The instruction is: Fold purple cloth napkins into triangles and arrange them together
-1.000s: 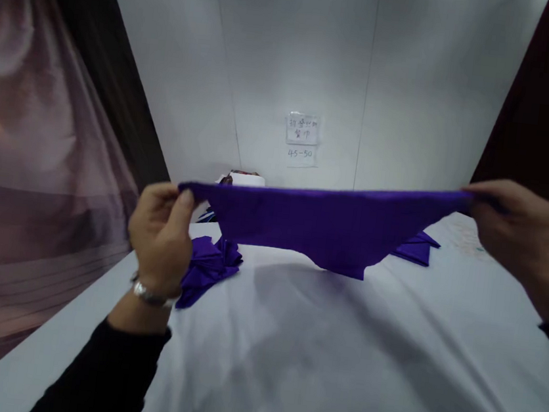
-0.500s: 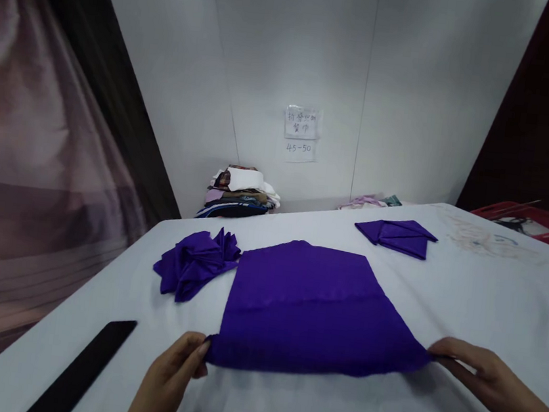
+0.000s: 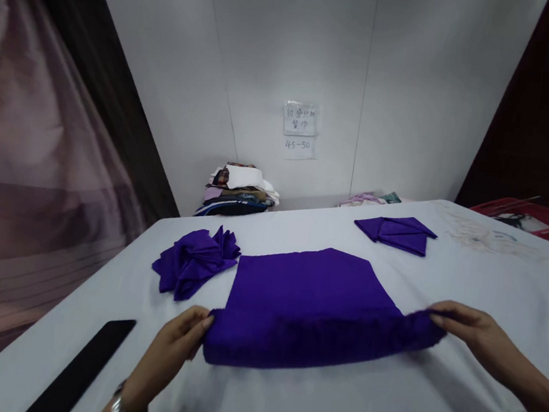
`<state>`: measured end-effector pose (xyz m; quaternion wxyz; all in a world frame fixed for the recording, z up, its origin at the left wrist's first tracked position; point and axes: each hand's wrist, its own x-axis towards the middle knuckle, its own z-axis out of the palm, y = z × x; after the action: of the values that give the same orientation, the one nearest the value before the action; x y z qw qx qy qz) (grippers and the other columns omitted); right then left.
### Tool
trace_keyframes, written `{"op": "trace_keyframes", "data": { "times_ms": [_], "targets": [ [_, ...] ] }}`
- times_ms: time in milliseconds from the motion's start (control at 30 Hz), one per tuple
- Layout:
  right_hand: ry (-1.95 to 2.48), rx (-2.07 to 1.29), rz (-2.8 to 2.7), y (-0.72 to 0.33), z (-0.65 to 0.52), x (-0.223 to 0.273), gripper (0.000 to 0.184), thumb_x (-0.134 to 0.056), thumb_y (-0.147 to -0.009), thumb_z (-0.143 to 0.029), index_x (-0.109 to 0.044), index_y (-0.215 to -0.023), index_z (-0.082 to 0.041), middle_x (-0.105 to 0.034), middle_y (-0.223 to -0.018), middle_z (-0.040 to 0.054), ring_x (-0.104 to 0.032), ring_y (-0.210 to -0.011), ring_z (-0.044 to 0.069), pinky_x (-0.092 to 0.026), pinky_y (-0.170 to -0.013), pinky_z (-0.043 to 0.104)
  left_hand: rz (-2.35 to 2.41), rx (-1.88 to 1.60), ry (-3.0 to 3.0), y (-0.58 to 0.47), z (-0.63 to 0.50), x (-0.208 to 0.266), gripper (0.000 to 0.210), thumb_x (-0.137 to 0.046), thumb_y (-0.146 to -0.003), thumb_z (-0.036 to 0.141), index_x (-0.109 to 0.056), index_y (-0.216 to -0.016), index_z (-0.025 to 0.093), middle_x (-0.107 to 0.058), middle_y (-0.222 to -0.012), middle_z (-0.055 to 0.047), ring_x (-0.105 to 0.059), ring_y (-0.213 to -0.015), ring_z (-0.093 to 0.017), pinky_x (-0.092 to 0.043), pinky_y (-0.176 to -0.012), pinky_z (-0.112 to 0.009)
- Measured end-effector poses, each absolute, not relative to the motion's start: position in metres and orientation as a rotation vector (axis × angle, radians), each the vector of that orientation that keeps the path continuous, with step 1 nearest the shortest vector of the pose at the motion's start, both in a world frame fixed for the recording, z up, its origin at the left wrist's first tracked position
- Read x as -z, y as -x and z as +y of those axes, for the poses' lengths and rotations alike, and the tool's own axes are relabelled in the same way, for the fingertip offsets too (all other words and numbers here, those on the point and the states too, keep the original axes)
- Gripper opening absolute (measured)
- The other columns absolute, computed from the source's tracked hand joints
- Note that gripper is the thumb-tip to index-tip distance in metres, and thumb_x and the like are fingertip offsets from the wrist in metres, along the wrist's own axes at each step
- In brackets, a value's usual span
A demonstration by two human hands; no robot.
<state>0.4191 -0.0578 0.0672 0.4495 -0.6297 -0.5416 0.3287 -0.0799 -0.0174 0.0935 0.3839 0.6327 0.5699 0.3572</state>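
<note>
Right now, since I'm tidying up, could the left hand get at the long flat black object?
Likely yes: the black object lies beside the left hand, nothing visible between them, though that hand now holds the wide purple cloth.

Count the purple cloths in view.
3: one held cloth between the left hand and right hand, one pleated bunch on the left, and one folded piece toward the back right. The bunch may hide more than one.
</note>
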Motion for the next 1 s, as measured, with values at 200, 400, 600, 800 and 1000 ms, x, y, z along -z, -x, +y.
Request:
{"op": "trace_keyframes", "data": {
  "times_ms": [200, 400, 600, 800, 1000],
  "targets": [
    [1.541, -0.828, -1.233, -0.406, 0.036, -0.057, 0.031, -0.069, -0.057, -0.041, -0.065, -0.078, -0.019, -0.066, -0.070, 0.0010, -0.058, -0.064, 0.017, -0.045, -0.057, 0.026, 1.662, -1.040, -1.674, 0.063, 0.078, -0.069, 0.025, -0.050, -0.070, 0.045, -0.053, -0.069, 0.020, -0.049, -0.050, 0.006, -0.046, -0.047, -0.010, -0.035, -0.045, -0.020],
    [1.618, -0.844, -1.239, -0.405, 0.115, -0.023, 0.021, -0.063, -0.055, -0.033, -0.062, -0.069, -0.018, -0.061, -0.055, -0.0019, -0.053, -0.049, 0.013, -0.041, -0.049, 0.025, 1.989, -0.882, -1.755, 0.051, 0.156, -0.033, 0.014, -0.047, -0.074, 0.028, -0.053, -0.064, 0.020, -0.059, -0.061, 0.002, -0.057, -0.063, -0.013, -0.040, -0.057, -0.022],
    [1.715, -0.645, -1.446, -0.411, 0.154, 0.006, 0.021, -0.056, -0.062, -0.034, -0.064, -0.072, -0.017, -0.064, -0.061, 0.0010, -0.055, -0.054, 0.016, -0.040, -0.051, 0.026, 2.219, -0.665, -1.815, 0.043, 0.190, -0.019, 0.018, -0.042, -0.081, 0.029, -0.058, -0.079, 0.021, -0.066, -0.077, -0.005, -0.061, -0.077, -0.020, -0.040, -0.065, -0.027],
    [1.790, -0.435, -1.629, -0.410, 0.175, 0.015, 0.023, -0.051, -0.071, -0.035, -0.064, -0.078, -0.018, -0.067, -0.073, 0.0028, -0.059, -0.066, 0.018, -0.040, -0.060, 0.027, 2.347, -0.505, -1.854, 0.036, 0.199, -0.012, 0.023, -0.037, -0.084, 0.029, -0.058, -0.088, 0.021, -0.067, -0.087, -0.011, -0.062, -0.082, -0.024, -0.041, -0.065, -0.030],
    [1.842, -0.397, -1.701, -0.404, 0.182, 0.014, 0.024, -0.047, -0.076, -0.036, -0.062, -0.080, -0.018, -0.066, -0.074, 0.0028, -0.058, -0.066, 0.017, -0.039, -0.058, 0.026, 2.423, -0.442, -1.862, 0.036, 0.201, -0.006, 0.027, -0.034, -0.085, 0.027, -0.058, -0.092, 0.019, -0.067, -0.089, -0.012, -0.063, -0.082, -0.025, -0.043, -0.065, -0.032]
  ]
}}
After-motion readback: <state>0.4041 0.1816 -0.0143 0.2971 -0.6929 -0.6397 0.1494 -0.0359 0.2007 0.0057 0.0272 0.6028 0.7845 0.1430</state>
